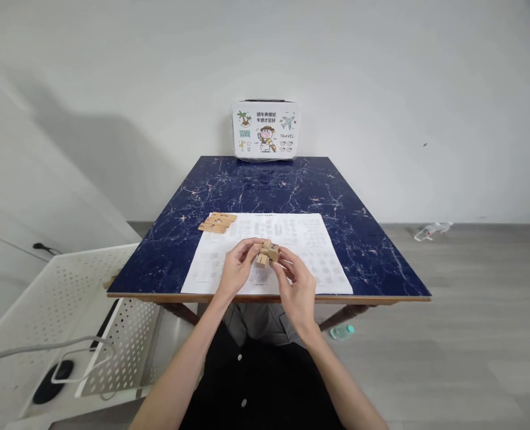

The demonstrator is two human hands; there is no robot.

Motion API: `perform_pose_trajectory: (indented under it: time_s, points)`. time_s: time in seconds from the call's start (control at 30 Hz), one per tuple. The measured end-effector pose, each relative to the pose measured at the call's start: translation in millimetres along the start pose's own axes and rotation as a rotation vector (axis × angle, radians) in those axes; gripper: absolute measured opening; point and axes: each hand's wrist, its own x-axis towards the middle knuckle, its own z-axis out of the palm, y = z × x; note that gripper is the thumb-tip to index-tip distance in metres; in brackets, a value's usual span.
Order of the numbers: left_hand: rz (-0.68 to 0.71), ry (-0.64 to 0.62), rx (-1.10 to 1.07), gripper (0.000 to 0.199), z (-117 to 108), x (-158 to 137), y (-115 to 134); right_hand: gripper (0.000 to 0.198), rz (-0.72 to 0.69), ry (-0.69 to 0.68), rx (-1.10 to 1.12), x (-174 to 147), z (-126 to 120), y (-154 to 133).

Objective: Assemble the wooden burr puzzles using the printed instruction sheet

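Between my two hands, over the paper, is a small cluster of wooden cube blocks [273,253] with dark marks on some faces, one like a Z or 2. My left hand [240,263] has its thumb and fingers closed on the cluster's left side. From the right, my right hand [297,285] grips it with thumb and curled fingers. Whether the cubes are joined is hard to make out. A printed sheet of paper [224,275] with rows of faint figures lies beneath. Several flat wooden pieces [218,223] with dark marks rest at its upper left corner.
The blue marbled table [265,185] carries a white cartoon-printed case [265,131] at its far edge, by the wall. To the left stands a white perforated basket [124,346] near a cable [45,346]. A bottle [342,332] and a crumpled clear item [433,231] lie on the floor.
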Motion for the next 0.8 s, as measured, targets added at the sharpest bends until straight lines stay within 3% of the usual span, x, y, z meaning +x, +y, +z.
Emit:
perform_pose_trajectory:
  time_s: [0.13,0.27,0.37,0.63,0.8]
  points:
    - [0.008,-0.022,0.02,0.035,-2,-1,2,0.034,0.062,0.0,0.068,2,1,-1]
    - [-0.004,-0.128,-0.068,0.049,-1,-3,3,0.034,0.141,-0.006,0.151,7,-5,1]
    - [-0.037,-0.156,-0.137,0.066,0,-4,0,0.035,0.113,-0.023,0.132,9,-9,2]
    - [0.003,-0.184,-0.124,0.062,1,-3,-1,0.038,-0.011,-0.048,0.012,4,-7,1]
    - [0.043,-0.204,-0.085,0.067,2,-4,0,0.039,0.055,-0.14,0.089,2,-13,-9]
